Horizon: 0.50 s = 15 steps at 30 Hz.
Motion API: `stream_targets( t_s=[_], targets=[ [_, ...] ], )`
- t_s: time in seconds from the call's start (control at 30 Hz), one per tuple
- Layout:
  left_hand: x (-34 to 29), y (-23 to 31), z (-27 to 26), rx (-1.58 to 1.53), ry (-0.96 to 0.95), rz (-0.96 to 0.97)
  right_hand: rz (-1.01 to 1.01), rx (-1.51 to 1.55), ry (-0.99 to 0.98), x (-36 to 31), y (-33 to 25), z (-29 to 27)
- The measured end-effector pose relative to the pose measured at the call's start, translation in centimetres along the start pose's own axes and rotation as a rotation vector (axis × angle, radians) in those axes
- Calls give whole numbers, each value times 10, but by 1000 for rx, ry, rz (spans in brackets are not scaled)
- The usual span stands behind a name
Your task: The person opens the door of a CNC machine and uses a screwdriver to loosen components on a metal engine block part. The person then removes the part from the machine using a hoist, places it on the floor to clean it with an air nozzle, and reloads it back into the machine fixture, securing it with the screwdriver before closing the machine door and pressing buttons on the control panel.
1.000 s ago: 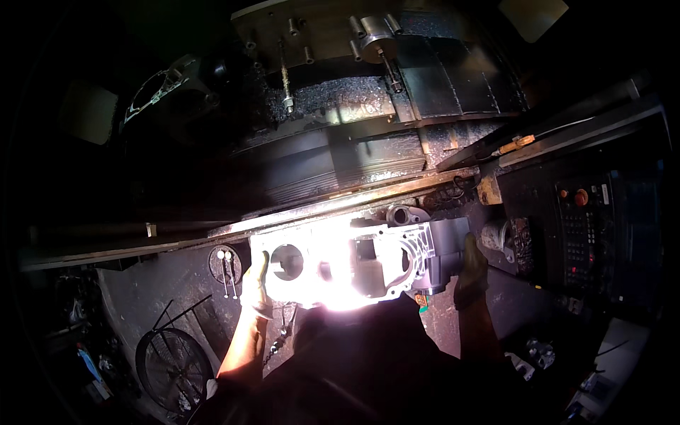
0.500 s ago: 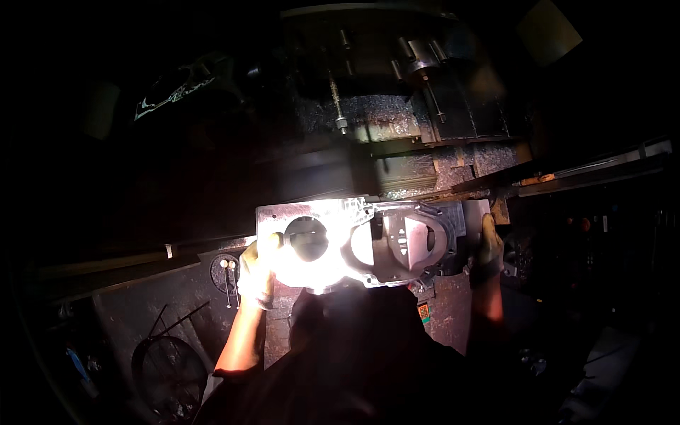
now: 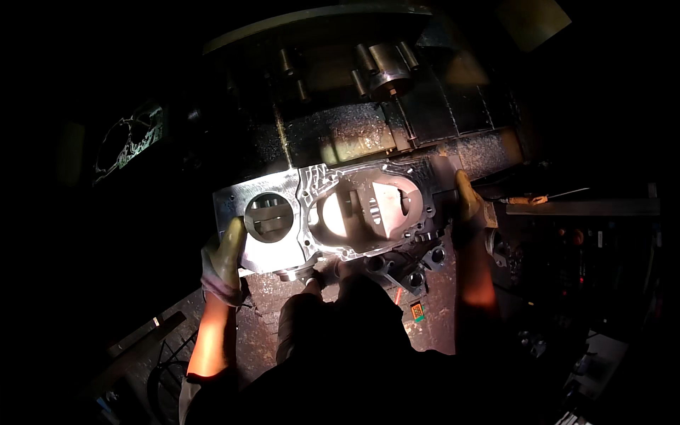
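Your left hand [image 3: 224, 265] grasps the metal casting [image 3: 304, 216] at eight o'clock and your right hand [image 3: 472, 202] clasps it at three, likely balancing its wide body.

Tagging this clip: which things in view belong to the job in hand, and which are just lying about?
In hand:
machined metal casting, between left hand and right hand

Lying about, apparently:
orange-handled tool
orange-and-green card

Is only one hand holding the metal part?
No, the left hand grips the left end of the metal part, and the right hand the right.
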State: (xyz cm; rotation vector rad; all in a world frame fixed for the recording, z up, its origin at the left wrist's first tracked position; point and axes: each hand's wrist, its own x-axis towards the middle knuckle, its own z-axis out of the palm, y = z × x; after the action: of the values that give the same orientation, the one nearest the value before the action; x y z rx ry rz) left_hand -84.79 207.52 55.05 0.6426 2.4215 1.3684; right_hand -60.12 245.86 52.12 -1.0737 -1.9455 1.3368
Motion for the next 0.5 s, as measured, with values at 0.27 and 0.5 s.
stream_targets(
  t_s=[0.27, 0.5],
  targets=[
    [64, 27, 26, -477, 77, -272, -329, -5, -217, 102, 43, 5],
    [108, 24, 32, -581, 93, -328, -793, -343, -122, 157, 76, 14]
  ],
)
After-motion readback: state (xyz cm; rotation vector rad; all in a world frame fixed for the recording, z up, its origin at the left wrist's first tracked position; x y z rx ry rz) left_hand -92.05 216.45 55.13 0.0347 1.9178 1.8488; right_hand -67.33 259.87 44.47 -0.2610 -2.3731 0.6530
